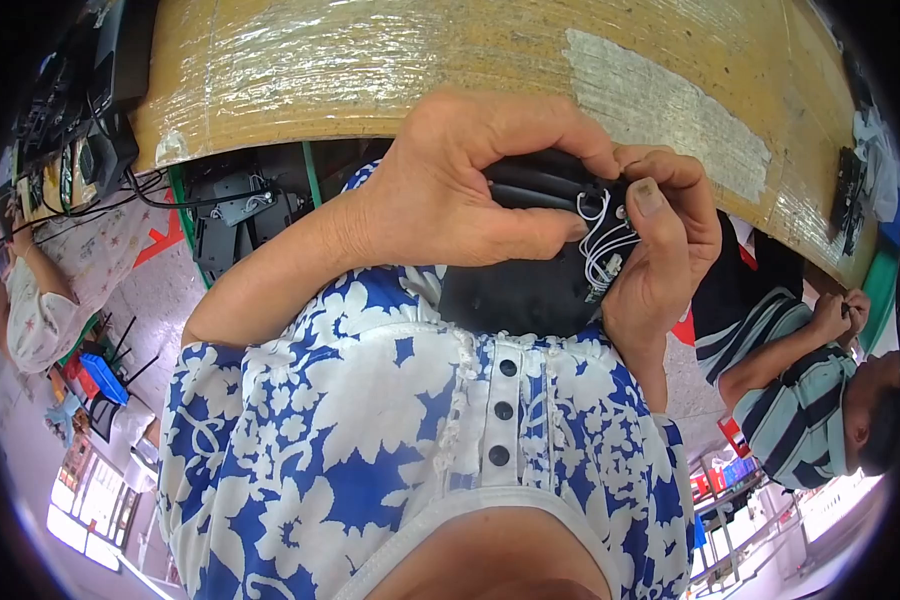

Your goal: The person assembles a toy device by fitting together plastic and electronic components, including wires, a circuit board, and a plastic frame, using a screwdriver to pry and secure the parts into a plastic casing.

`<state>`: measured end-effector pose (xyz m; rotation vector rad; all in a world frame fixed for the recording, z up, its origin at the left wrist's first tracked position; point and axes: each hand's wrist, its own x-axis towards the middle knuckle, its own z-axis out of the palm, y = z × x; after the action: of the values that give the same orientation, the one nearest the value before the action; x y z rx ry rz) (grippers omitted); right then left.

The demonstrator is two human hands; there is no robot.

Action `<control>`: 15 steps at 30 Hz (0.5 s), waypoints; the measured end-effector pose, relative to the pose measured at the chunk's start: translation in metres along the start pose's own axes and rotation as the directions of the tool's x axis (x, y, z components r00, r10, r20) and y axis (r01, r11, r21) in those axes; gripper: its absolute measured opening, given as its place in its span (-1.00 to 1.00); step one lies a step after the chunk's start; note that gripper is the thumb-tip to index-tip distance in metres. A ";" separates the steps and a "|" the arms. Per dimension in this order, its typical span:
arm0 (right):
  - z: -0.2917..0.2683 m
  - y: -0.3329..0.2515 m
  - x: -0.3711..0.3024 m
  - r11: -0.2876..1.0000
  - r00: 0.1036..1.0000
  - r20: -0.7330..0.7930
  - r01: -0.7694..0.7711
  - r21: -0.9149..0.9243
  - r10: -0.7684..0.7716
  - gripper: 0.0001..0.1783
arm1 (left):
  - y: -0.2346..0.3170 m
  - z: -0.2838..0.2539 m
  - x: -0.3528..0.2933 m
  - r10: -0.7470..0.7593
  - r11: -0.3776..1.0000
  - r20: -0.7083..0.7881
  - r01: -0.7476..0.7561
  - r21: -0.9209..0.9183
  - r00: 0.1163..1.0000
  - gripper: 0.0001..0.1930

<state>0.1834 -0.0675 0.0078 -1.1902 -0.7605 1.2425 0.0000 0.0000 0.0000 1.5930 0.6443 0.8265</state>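
Observation:
Between my hands, close to my body and at the table's near edge, is a black plastic casing [515, 292]. Thin white wires [598, 255] loop over its right side and end in a small light-coloured connector. My left hand [480, 180] grips the casing from the left, with the thumb near the wires and the index finger arched over the top edge. My right hand [665, 225] closes round the right edge, its thumb raised by the wires. Both sets of fingertips meet near the upper right corner; anything tiny pinched there is hidden.
A table [370, 75] wrapped in clear film spans the far side, with a worn tape patch [670, 105]. Black equipment [110, 90] and cables stand at its left end. Dark parts [235, 225] fill a green-edged bin below. Co-workers sit left and right [800, 370].

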 end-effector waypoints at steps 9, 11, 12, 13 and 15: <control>-0.003 0.010 0.005 0.995 0.995 -0.053 -0.082 0.059 0.085 -0.87 | -0.012 -0.002 0.002 0.005 1.000 0.081 -0.006 0.015 0.997 -0.65; -0.003 0.006 0.009 0.996 0.996 -0.023 -0.088 0.034 0.088 -0.84 | -0.014 -0.001 0.001 -0.031 0.999 0.038 0.032 -0.021 0.999 -0.62; -0.003 0.003 0.010 0.996 0.996 -0.005 -0.094 0.008 0.094 -0.81 | -0.013 -0.001 0.001 -0.028 0.999 0.045 0.029 -0.026 0.999 -0.62; -0.003 -0.001 0.010 0.996 0.996 -0.012 -0.091 0.006 0.091 -0.81 | -0.011 -0.002 0.001 -0.050 0.998 0.049 0.052 -0.041 0.998 -0.61; -0.001 -0.007 0.011 0.995 0.995 0.056 -0.074 -0.069 0.078 -0.69 | -0.009 -0.004 0.001 -0.073 0.996 0.054 0.076 -0.054 0.996 -0.60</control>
<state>0.1891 -0.0563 0.0121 -1.2521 -0.8115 1.3285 -0.0021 0.0047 -0.0087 1.5264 0.6342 0.7397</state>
